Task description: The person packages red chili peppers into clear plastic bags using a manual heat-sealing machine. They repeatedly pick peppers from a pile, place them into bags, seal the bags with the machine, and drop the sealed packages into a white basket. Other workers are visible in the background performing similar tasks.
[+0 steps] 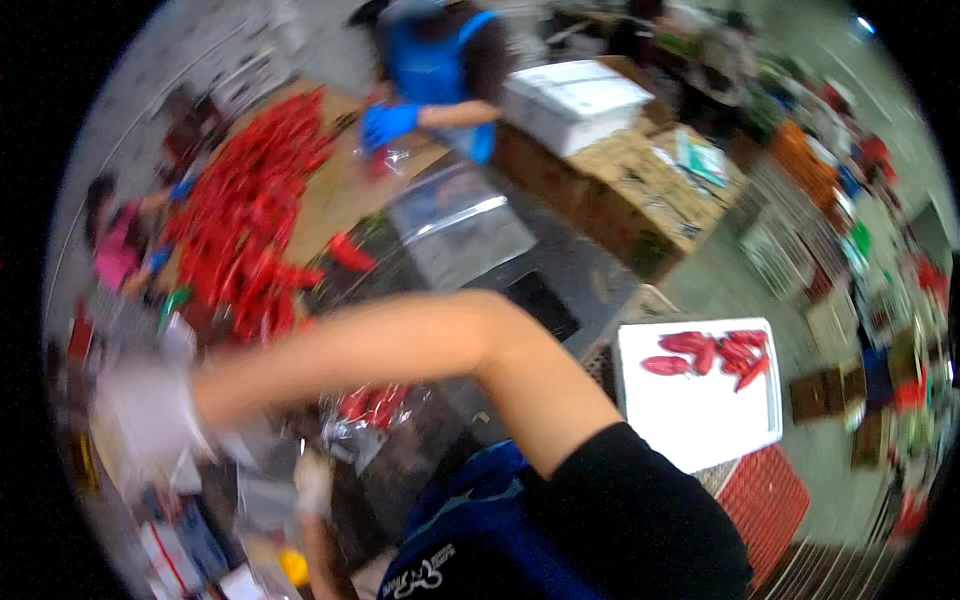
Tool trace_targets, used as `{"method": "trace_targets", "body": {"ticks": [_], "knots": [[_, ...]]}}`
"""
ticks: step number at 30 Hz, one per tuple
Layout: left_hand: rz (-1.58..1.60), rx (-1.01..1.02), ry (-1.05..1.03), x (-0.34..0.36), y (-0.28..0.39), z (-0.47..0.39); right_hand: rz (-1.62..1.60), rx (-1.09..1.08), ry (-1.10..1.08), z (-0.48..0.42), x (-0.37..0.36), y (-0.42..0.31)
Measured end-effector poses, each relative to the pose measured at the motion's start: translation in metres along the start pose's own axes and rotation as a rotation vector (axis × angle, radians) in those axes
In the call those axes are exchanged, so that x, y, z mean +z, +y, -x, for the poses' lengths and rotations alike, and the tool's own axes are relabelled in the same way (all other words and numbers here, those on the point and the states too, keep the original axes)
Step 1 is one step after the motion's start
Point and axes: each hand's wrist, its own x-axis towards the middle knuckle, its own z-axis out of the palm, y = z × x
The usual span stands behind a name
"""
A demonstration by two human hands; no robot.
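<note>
My right arm reaches across the dark table (420, 409), and my right hand (146, 420), in a white glove, is a blur at the far left. What its fingers hold cannot be made out. My left hand (313, 480), also gloved in white, is lower, beside a clear plastic bag (364, 442) with red peppers (371, 405) in it; whether it grips the bag is unclear. Beyond my forearm lies a large heap of red peppers (247, 195). A single red pepper (351, 252) lies apart, near flat clear plastic bags (461, 232).
A white foam box (697, 420) with several packed red peppers stands at right, near a red crate (765, 495). A closed foam box (577, 97) is at the back. One co-worker's blue-gloved hand (390, 124) is across the table; another person in pink (118, 251) is at left.
</note>
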Motion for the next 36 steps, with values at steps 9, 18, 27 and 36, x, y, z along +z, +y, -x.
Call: {"method": "trace_targets", "body": {"ticks": [9,18,27,36], "knots": [[1.421,-0.269,0.351,-0.135,0.105,0.163,-0.358,1.039,0.080,0.072,-0.038,-0.011],[1.244,-0.927,1.495,-0.137,0.083,0.247,0.010,1.062,-0.341,0.253,-0.068,-0.074],[1.549,-0.624,0.372,-0.143,0.198,0.086,-0.119,1.489,-0.208,0.251,-0.118,-0.157],[1.895,0.353,-0.471,-0.123,0.265,-0.004,-0.793,1.600,0.667,0.202,-0.141,-0.233]]}}
